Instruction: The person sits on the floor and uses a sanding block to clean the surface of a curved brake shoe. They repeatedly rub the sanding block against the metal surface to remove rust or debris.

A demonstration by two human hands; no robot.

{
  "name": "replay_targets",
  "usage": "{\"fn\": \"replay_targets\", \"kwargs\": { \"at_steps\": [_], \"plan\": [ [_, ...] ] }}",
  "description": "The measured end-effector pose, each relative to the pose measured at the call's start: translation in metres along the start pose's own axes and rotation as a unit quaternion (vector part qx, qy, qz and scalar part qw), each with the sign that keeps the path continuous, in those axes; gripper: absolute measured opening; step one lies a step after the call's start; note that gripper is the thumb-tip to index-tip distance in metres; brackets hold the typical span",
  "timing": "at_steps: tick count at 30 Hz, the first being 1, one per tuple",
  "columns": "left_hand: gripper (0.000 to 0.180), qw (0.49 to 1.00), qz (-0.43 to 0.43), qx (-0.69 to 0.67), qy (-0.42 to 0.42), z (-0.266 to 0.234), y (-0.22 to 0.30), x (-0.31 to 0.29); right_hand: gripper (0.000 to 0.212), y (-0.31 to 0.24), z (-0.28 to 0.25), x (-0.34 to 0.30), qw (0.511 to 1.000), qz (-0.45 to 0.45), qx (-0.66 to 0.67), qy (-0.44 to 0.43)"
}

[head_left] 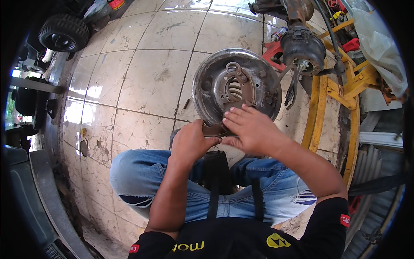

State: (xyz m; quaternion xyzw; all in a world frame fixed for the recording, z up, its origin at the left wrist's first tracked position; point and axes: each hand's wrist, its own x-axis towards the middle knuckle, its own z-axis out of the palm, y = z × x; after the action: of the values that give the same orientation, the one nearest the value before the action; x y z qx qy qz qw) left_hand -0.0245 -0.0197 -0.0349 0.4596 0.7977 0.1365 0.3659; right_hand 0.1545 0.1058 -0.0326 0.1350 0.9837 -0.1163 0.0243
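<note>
In front of my knees a round, worn metal brake backing plate (204, 97) lies on the floor. A curved brown brake shoe (247, 90) with a ring-ended metal lever (233, 68) is on its upper right part. My left hand (188, 141) is closed around the left end of another curved brake shoe (214, 130) at the plate's near edge. Across this shoe lies my right hand (252, 130), fingers over the far side, thumb toward my left thumb. A flat brown piece (233, 105) shows beyond the right fingertips; whether it belongs to the shoe I cannot tell.
A greasy axle hub (304, 49) hangs at the far right beside a yellow metal frame (317, 112). Behind the plate is a red stand (273, 54), with a spray can (279, 33) near it. A small pin (186, 103) lies left of the plate on the tiles. A tyre (64, 33) stands far left.
</note>
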Motion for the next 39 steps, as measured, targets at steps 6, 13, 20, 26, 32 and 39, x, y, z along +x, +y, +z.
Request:
{"fn": "replay_targets", "kwargs": {
  "at_steps": [6,13,20,26,32,39],
  "plan": [
    [0.063,0.999,-0.008,-0.039,0.014,0.000,-0.003,0.004,0.068,0.020,-0.006,0.001,0.996,0.054,-0.065,0.026],
    [0.075,0.998,-0.019,-0.058,-0.014,-0.005,-0.003,0.004,0.070,0.030,-0.010,0.000,0.997,0.064,-0.049,0.020],
    [0.074,0.916,-0.019,-0.398,-0.057,-0.019,0.010,-0.007,0.073,0.025,-0.020,-0.003,0.994,0.070,0.079,-0.021],
    [0.060,0.861,0.024,-0.508,-0.024,-0.020,0.015,0.000,0.074,0.018,-0.020,-0.012,0.987,0.102,0.126,-0.010],
    [0.058,0.922,0.097,-0.371,0.044,-0.029,0.023,0.011,0.077,0.039,-0.009,-0.010,0.985,0.118,0.124,0.028],
    [0.049,0.968,0.105,-0.227,0.001,-0.053,0.033,0.021,0.078,0.015,0.017,-0.008,0.983,0.095,0.127,0.088]
  ]
}}
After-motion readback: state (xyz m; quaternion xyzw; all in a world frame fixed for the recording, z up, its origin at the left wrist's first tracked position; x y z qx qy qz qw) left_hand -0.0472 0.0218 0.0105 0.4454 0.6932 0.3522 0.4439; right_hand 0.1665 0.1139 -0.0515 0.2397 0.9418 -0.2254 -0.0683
